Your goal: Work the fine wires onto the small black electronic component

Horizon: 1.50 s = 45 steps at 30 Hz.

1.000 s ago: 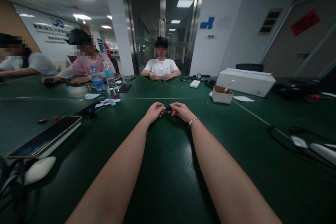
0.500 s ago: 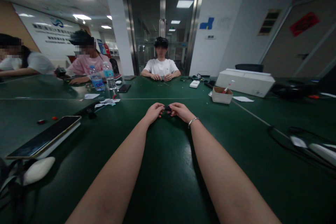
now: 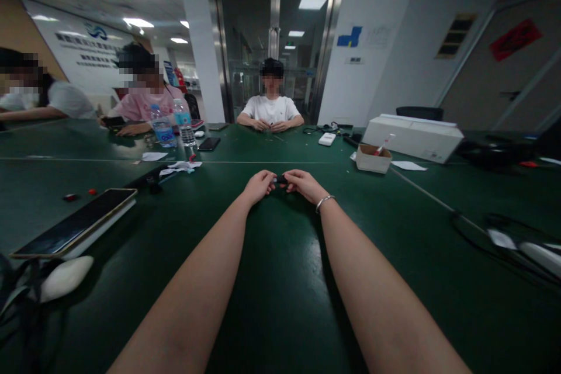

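Both of my arms reach forward over the dark green table (image 3: 280,280). Between my fingertips is a small black object (image 3: 280,179) with a lighter, metal-looking end on its left; its exact kind is too small to make out. My left hand (image 3: 260,186) pinches the lighter end. From the other side my right hand (image 3: 303,184), with a silver bangle (image 3: 325,203) at the wrist, grips the black part between thumb and fingers. The fingers hide part of the object.
To the left lie a phone (image 3: 79,222) on a white box, a white mouse-like object (image 3: 67,277) and crumpled paper (image 3: 182,168). Bottles (image 3: 184,123) stand farther back. At the right are a small open box (image 3: 373,159) and a long white box (image 3: 412,137). Several people sit around the table.
The view has shifted slightly. Both hands keep the small black object pinched between them, nearly in the same place. The person across has moved their hands a little.
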{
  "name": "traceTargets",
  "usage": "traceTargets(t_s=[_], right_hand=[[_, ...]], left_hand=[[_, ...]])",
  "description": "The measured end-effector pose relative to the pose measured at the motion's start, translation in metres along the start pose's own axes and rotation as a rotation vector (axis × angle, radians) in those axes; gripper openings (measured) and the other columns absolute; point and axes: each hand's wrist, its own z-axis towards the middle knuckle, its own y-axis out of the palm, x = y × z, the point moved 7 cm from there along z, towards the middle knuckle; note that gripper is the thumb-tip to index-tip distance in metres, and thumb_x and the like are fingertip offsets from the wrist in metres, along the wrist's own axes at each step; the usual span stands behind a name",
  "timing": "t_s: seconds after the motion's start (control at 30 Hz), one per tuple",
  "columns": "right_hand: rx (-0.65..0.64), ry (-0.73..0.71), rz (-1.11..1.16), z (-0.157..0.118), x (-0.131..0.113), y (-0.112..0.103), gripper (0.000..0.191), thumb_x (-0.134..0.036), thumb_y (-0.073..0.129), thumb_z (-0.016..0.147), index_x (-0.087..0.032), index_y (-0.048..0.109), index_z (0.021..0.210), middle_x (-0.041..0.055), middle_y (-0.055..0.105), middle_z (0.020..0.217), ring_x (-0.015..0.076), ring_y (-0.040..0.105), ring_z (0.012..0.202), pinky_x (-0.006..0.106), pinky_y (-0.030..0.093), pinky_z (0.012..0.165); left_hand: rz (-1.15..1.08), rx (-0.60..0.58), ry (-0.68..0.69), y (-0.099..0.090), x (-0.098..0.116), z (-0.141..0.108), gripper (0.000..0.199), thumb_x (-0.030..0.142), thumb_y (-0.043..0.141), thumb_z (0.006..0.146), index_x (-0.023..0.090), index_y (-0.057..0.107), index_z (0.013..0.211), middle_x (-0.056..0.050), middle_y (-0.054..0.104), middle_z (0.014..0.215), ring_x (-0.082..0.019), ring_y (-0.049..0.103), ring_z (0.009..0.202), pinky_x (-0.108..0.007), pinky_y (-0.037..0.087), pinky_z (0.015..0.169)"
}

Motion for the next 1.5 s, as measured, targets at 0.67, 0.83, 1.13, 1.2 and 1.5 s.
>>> traceTargets(t_s=[0.67,0.83,1.13,1.2,1.5], right_hand=[[0.014,0.013,-0.004,-0.0021,-0.0024,0.0014,0.006,-0.014,0.061,0.085,-0.012,0.060,0.090,0.0026,0.068,0.068,0.0057,0.054,0.046,0.017,0.051,0.050],[0.006,0.004,0.003,-0.0010,-0.0013,0.0015,0.007,-0.014,0.061,0.084,-0.012,0.060,0.091,0.0032,0.068,0.068,0.0057,0.054,0.045,0.017,0.051,0.050],[-0.006,0.009,-0.011,-0.0006,-0.0012,0.0017,0.007,-0.016,0.062,0.084,-0.012,0.061,0.089,0.0044,0.069,0.069,0.0057,0.055,0.046,0.016,0.051,0.051],[-0.002,0.009,-0.014,-0.0002,-0.0010,0.0015,0.005,-0.015,0.061,0.085,-0.012,0.061,0.089,0.0042,0.069,0.068,0.0056,0.054,0.046,0.016,0.050,0.050],[-0.003,-0.003,-0.005,-0.0006,-0.0010,0.0005,0.011,-0.013,0.063,0.082,-0.012,0.063,0.093,0.0034,0.069,0.071,0.0058,0.054,0.047,0.018,0.052,0.052]], left_hand=[[-0.061,-0.007,-0.028,0.0002,-0.0003,-0.0006,0.016,0.016,0.048,0.083,0.014,0.059,0.094,0.000,0.057,0.065,-0.007,0.050,0.052,-0.017,0.039,0.047],[-0.039,-0.019,0.015,0.0003,0.0009,0.0003,0.022,0.021,0.039,0.089,0.013,0.059,0.094,0.001,0.053,0.059,-0.007,0.047,0.048,-0.017,0.037,0.045],[-0.015,-0.010,0.038,-0.0005,0.0034,-0.0022,0.025,0.025,0.038,0.090,0.013,0.060,0.092,0.001,0.051,0.058,-0.007,0.046,0.047,-0.017,0.037,0.045],[-0.014,0.005,0.033,-0.0015,0.0016,-0.0011,0.019,0.022,0.045,0.086,0.014,0.061,0.093,0.000,0.054,0.063,-0.007,0.047,0.050,-0.017,0.038,0.046],[-0.037,-0.017,0.040,-0.0012,-0.0044,0.0048,0.022,0.026,0.047,0.086,0.013,0.062,0.095,-0.001,0.056,0.062,-0.008,0.048,0.049,-0.017,0.037,0.046]])
